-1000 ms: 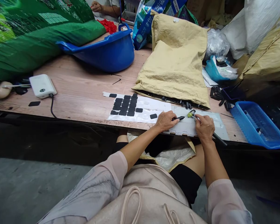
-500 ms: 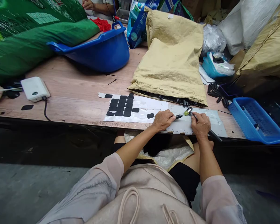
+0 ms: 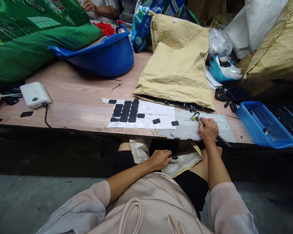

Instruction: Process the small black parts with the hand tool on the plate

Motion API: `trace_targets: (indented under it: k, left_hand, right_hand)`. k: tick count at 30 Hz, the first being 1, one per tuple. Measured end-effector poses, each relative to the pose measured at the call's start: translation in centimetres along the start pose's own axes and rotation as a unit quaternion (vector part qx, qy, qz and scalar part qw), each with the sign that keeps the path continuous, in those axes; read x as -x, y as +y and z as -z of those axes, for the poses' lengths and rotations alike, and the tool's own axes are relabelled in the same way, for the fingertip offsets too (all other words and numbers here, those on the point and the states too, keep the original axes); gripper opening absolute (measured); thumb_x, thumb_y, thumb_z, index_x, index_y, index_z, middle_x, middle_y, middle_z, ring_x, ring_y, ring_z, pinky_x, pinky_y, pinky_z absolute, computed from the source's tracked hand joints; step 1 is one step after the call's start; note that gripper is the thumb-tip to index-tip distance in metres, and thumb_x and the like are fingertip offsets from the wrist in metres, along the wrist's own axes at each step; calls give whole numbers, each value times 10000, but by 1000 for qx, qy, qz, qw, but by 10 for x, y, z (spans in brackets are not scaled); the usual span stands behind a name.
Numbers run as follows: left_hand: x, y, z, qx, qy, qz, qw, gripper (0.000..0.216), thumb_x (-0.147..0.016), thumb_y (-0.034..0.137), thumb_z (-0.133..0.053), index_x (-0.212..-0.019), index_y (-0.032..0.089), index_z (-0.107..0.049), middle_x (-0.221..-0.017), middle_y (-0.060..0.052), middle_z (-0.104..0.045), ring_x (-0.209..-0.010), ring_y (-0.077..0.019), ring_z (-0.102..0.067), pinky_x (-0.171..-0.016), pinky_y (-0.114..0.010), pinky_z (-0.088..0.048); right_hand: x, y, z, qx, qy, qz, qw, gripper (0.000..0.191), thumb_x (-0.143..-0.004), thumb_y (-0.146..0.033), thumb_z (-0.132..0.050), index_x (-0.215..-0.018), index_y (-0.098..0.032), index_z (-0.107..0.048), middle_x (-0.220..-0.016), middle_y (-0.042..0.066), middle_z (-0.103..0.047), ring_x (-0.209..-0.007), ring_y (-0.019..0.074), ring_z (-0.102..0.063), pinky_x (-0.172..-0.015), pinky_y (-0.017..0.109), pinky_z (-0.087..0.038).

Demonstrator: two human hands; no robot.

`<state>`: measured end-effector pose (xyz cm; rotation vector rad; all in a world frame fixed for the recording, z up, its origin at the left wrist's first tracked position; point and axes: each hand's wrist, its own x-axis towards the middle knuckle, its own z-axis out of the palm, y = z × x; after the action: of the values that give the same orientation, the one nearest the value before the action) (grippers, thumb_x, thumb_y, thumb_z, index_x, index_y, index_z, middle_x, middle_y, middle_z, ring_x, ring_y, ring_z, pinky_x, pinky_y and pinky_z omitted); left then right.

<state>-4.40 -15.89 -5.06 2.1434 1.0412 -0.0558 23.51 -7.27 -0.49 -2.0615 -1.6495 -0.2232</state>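
Observation:
My left hand [image 3: 160, 159] is closed on a small black piece [image 3: 174, 157], which pokes out past the fingertips. It is below the table edge, over an open pale sack [image 3: 178, 167] on my lap. On the table my right hand [image 3: 209, 130] grips a hammer [image 3: 196, 115] with a shiny metal head, a yellow-green end and a dark handle. The hammer head rests at or just above a grey board [image 3: 185, 131]; I cannot tell which. Left of it, a white backing sheet [image 3: 164, 112] carries several rounded black pads [image 3: 125, 110]. One black pad [image 3: 175, 123] lies at the sheet's right edge.
Behind the board lies a tan sack [image 3: 178, 65] with black pieces [image 3: 191, 108] at its mouth. A blue basket [image 3: 266, 126] is at the right, a blue basin [image 3: 104, 55] at the back left. A white box [image 3: 35, 94] trails a cable. Another person's hand [image 3: 90, 6] shows at the far side.
My left hand has moved from the grey board down over my lap with the black piece, uncovering the pad at the sheet's edge. The right hand still holds the hammer in place.

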Motion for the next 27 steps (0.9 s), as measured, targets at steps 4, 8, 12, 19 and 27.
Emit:
trace_targets:
  k: [4,8,12,19,27]
  left_hand:
    - [-7,-2,0,-29,-32,57,997,231,-970,281,-558,-1156,219,-680,-1197,-124,-758,-1059,-305,-735,-850,-390,-545]
    - [-1,16,34,-4,-51,-51,997,164,-916,320,-679,-1052,248,-734,-1050,-68,-789,-941,-258,-747,-781,-332,-526]
    - [-26,23,106,48,78,-109,990,160,-946,363,-654,-1015,266,-760,-922,-19,-783,-828,-195,-715,-734,-290,-505]
    - [-115,-15,215,-82,323,62,941,376,-926,278,-674,-1299,229,-673,-1277,-106,-649,-1129,-271,-652,-901,-355,-515]
    - [-142,-15,247,-131,318,53,937,220,-997,191,-496,-1016,212,-714,-1164,-96,-657,-1050,-250,-636,-838,-338,-484]
  right_hand:
    - [0,-1,1,-9,-1,-5,1000,301,-924,-301,-565,-1120,-240,-786,-972,85,-610,-896,232,-458,-798,355,-351]
    - [0,-2,1,-11,-4,-10,1000,305,-925,-303,-569,-1130,-245,-786,-990,86,-622,-911,236,-471,-806,356,-353]
    - [0,-1,0,-12,-1,-11,1000,295,-926,-309,-577,-1119,-243,-789,-994,89,-628,-905,235,-471,-803,361,-352]
    - [0,3,-2,-21,5,-3,1000,291,-919,-313,-588,-1111,-239,-794,-965,83,-626,-880,227,-472,-781,357,-346]
    - [0,3,-2,-12,2,-1,1000,281,-922,-309,-580,-1095,-239,-789,-976,87,-636,-881,232,-480,-771,354,-347]
